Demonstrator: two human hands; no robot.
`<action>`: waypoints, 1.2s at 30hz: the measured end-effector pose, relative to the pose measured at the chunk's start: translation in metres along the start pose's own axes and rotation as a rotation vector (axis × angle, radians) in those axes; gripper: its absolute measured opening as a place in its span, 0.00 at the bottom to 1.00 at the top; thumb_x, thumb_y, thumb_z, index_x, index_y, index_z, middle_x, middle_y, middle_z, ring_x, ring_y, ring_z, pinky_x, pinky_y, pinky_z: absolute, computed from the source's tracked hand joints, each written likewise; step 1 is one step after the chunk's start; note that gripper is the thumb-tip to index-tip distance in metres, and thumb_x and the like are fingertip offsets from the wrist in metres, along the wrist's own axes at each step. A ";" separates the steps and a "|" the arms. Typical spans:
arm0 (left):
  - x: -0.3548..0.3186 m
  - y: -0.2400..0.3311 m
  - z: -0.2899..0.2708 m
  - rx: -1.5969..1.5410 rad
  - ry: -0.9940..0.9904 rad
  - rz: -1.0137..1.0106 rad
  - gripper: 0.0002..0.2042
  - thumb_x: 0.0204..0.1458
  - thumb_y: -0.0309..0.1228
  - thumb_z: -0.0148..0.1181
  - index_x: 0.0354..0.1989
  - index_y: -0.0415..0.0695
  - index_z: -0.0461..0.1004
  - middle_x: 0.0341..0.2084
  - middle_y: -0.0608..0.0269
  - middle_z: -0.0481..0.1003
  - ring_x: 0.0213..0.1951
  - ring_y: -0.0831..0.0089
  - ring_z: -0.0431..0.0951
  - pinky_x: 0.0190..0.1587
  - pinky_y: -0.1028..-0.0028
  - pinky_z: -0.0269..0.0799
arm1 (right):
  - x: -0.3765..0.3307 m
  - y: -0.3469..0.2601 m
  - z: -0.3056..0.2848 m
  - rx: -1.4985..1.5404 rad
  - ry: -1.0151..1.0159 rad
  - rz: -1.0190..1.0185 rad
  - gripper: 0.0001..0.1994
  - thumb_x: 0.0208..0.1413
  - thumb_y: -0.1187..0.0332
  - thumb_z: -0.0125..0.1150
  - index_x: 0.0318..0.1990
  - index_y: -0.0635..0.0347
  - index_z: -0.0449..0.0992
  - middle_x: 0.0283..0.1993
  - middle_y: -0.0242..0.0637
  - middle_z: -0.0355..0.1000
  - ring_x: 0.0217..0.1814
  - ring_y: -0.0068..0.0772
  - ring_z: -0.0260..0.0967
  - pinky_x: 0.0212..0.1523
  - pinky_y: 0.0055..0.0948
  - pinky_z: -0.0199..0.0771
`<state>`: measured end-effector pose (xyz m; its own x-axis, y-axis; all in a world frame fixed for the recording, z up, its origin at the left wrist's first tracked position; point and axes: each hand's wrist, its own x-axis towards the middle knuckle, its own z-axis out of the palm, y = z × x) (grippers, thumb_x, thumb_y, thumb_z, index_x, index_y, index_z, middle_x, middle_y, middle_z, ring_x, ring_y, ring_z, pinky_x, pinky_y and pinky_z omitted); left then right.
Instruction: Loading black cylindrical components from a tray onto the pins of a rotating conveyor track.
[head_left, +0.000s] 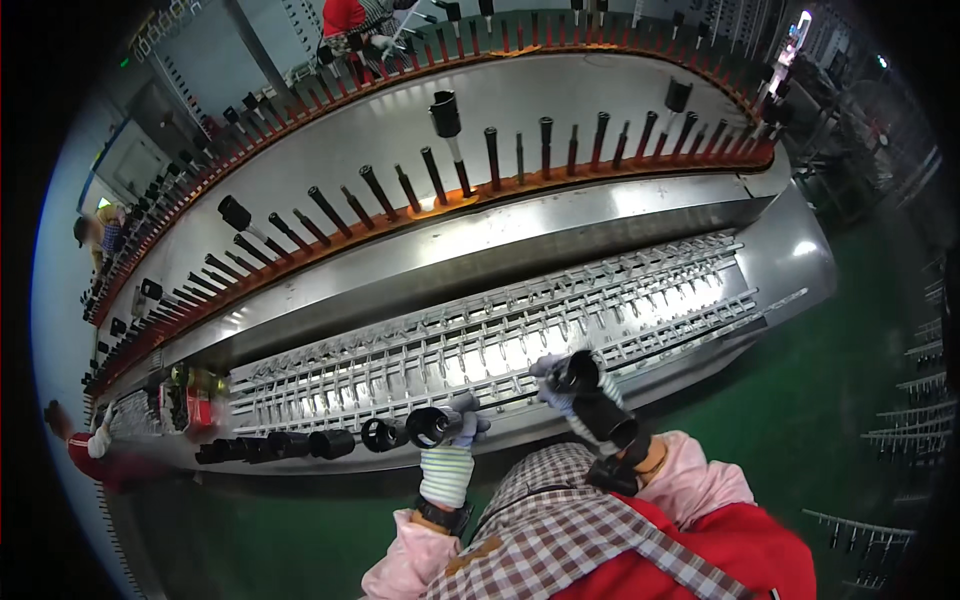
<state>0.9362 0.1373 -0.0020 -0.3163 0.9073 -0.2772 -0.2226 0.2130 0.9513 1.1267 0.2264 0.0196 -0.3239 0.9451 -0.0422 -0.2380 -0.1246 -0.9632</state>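
Note:
My left hand (466,425), in a pale glove with a striped cuff, is closed on a hollow black plastic cup (427,428) at the right end of a row of similar cups (288,444). The open mouth of that cup shows. Over the rack's front edge, my gloved right hand (556,386) is closed round a black cylinder (580,370). A second black cylinder (607,420) lies against the same hand and covers part of it, so some fingers are hidden. Whether the two cylinders are joined, I cannot tell.
A metal rack (480,350) with rows of small prongs lies in front of me. Behind it, a curved conveyor (520,185) carries upright spindles, some topped with black cups. A red box (198,412) stands at left. Other people (85,450) work at left and at the far side.

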 end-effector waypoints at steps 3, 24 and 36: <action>0.004 -0.026 -0.006 0.042 0.014 0.028 0.15 0.53 0.32 0.58 0.47 0.38 0.70 0.32 0.63 0.75 0.28 0.75 0.77 0.28 0.80 0.72 | -0.007 0.056 -0.013 0.671 -0.118 0.300 0.14 0.56 0.58 0.54 0.41 0.59 0.72 0.31 0.29 0.70 0.30 0.19 0.67 0.31 0.17 0.68; 0.017 -0.082 0.034 0.340 0.341 0.419 0.17 0.52 0.31 0.56 0.47 0.38 0.64 0.34 0.62 0.72 0.30 0.80 0.72 0.31 0.78 0.68 | 0.038 0.117 -0.126 -0.672 0.145 0.051 0.17 0.49 0.59 0.56 0.46 0.56 0.74 0.36 0.52 0.74 0.41 0.53 0.70 0.43 0.42 0.70; 0.037 -0.053 0.139 0.025 0.233 -0.012 0.11 0.52 0.35 0.59 0.38 0.44 0.68 0.19 0.65 0.71 0.13 0.76 0.71 0.11 0.80 0.60 | 0.137 -0.106 -0.230 -0.777 -0.149 -0.317 0.16 0.50 0.72 0.54 0.49 0.60 0.71 0.41 0.47 0.73 0.45 0.41 0.71 0.47 0.35 0.70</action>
<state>1.0642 0.2100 -0.0441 -0.5190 0.7967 -0.3097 -0.2061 0.2350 0.9499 1.3181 0.4388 0.0546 -0.4782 0.8439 0.2431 0.3402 0.4332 -0.8346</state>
